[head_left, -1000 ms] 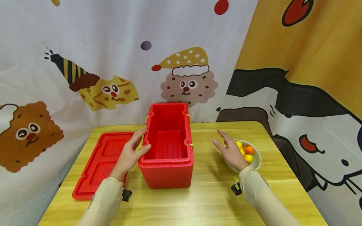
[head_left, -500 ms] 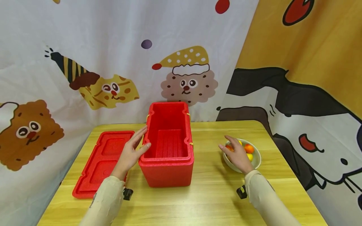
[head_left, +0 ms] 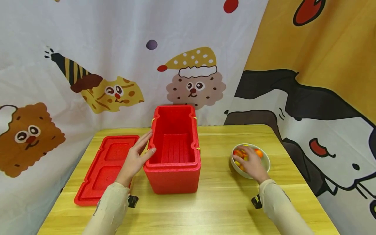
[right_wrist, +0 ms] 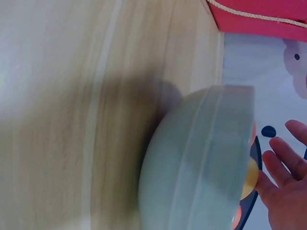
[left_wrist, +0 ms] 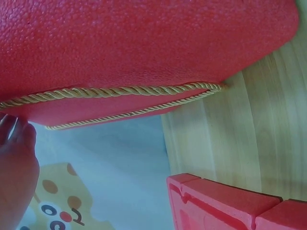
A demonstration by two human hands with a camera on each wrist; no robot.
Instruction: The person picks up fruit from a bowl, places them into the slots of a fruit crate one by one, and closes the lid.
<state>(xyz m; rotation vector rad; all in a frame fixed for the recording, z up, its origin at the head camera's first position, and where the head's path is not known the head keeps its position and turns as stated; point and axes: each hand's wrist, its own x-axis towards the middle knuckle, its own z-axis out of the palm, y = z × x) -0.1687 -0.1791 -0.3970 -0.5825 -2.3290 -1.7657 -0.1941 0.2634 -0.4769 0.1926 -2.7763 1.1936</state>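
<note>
A red foam box stands upright with its top uncovered and its inside bare. My left hand lies along its left side, fingers straight, with the thumb at the rim. A gold twisted rope runs along that side in the left wrist view. On the right, my right hand is over a pale green bowl, fingers spread and reaching down among small round yellow and orange fruits. In the right wrist view, the thumb is right at a yellow fruit showing above the rim.
A red lid with recessed panels lies flat left of the box, partly behind the left forearm. Wooden tabletop lies between box and bowl. Behind the table hangs a cartoon-printed curtain.
My right hand has moved right and down, from beside the bowl to over the fruits in it. The left hand has stayed at the box. The view has shifted slightly.
</note>
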